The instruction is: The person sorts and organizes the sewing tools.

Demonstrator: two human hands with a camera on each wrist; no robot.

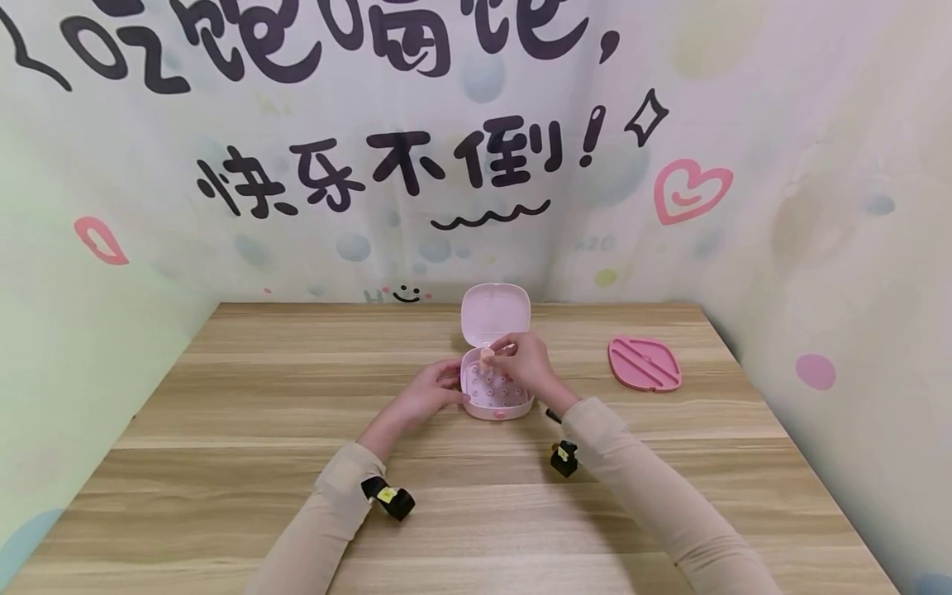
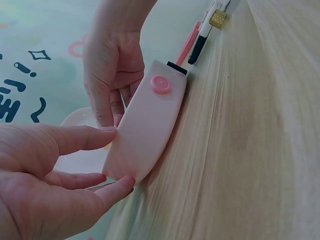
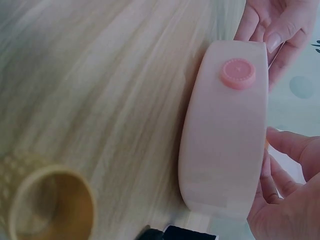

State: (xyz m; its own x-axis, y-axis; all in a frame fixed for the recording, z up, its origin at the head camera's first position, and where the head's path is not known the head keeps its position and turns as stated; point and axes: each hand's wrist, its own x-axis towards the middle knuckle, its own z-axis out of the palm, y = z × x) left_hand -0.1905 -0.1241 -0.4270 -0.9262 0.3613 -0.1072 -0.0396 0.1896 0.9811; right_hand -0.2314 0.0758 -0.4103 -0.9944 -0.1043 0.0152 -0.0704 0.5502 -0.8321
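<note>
A pale pink box (image 1: 500,412) stands open on the table, its lid (image 1: 496,314) tipped up at the back and small bumps dotting its inside floor. My left hand (image 1: 430,395) grips the box's left side, thumb and fingertips on the wall's edges in the left wrist view. Over the box, my right hand (image 1: 525,362) pinches a small peach-orange piece (image 1: 487,355) between thumb and fingers. Its exact kind I cannot tell; the box wall mostly hides it in the wrist views. A round pink button (image 3: 238,73) marks the box's front.
To the right lies a flat pink insert (image 1: 644,364) with slots. The wood-grain table (image 1: 476,512) meets a printed wall hanging (image 1: 416,240) at the back. A gold textured ring (image 3: 52,202) shows near the right wrist. Black wrist cameras sit on both sleeves.
</note>
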